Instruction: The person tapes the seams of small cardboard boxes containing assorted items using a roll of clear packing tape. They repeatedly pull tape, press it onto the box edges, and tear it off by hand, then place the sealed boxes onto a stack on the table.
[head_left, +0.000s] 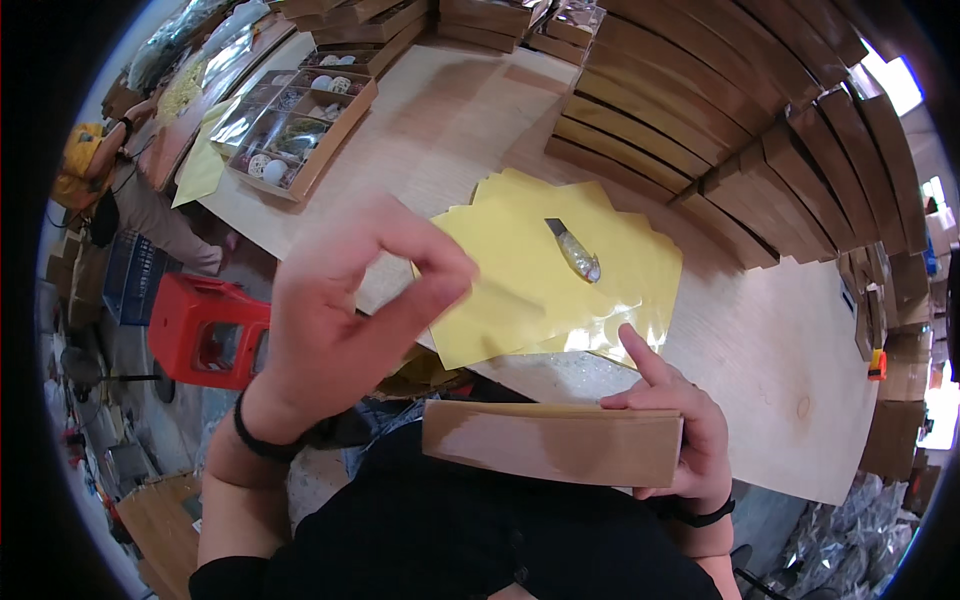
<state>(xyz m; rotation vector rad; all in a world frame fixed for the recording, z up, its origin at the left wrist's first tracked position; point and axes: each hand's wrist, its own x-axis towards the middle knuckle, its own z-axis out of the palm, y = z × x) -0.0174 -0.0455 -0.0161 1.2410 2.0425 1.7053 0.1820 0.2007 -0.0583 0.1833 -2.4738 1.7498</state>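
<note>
My right hand (690,430) grips the right end of a narrow brown cardboard box (550,442), held close in front of my black shirt. Its thumb points up, apart from the box. My left hand (355,300) is raised over the table edge, left of the box, with thumb and forefinger pinched together. Whatever may be between those fingertips is too small to make out. Beyond the hands lies a fanned stack of glossy yellow sheets (490,240). On it rests a small knife-like tool (575,252) with a dark flat tip and a mottled handle.
Tall stacks of brown boxes (670,110) fill the table's far right. A divided box (295,130) of balls and moss-like filling sits far left. A red stool (205,330) stands left of the table (790,400). Another person (130,190) works at far left.
</note>
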